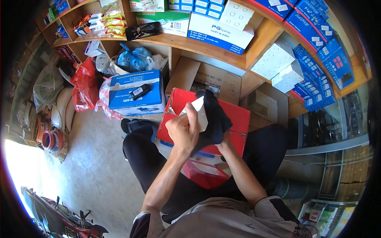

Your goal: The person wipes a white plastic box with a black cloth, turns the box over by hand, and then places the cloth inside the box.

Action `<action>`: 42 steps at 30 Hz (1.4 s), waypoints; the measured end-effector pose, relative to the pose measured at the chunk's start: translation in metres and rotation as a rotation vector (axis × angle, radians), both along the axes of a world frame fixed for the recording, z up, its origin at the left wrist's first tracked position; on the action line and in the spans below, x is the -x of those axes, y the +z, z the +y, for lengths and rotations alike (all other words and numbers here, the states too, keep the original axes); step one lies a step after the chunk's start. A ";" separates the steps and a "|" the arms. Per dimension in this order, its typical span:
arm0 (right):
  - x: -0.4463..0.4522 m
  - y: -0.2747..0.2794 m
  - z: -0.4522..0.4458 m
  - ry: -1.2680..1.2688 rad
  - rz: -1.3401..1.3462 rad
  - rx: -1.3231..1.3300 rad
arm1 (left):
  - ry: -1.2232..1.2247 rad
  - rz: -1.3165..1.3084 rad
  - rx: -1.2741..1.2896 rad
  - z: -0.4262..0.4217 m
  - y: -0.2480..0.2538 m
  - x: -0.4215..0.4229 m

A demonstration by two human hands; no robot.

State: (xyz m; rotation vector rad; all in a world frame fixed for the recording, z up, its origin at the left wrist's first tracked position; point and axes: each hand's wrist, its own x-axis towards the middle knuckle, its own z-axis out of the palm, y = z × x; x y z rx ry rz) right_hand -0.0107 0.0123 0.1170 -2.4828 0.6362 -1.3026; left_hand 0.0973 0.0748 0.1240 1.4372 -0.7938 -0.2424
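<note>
My left hand [181, 130] is closed around a small white box [202, 115], with the thumb along its near side. A black cloth [216, 121] lies against the right side of the white box. My right hand [225, 144] is mostly covered by this cloth, with only the part near the wrist showing; its fingers are hidden. Both hands are above a red cardboard box [239, 118] in front of my lap. Below the hands, another red piece [202, 174] with a pale panel shows between my legs.
A blue and white box [119, 95] with a small black device [139, 91] on top stands to the left. A red plastic bag [84, 87] is beyond it. Wooden shelves [206, 50] with several boxes run across the front. A motorbike [59, 216] stands at lower left.
</note>
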 end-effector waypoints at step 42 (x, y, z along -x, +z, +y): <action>0.008 -0.012 -0.017 0.114 -0.025 -0.244 | -0.028 -0.221 0.105 0.001 -0.008 -0.001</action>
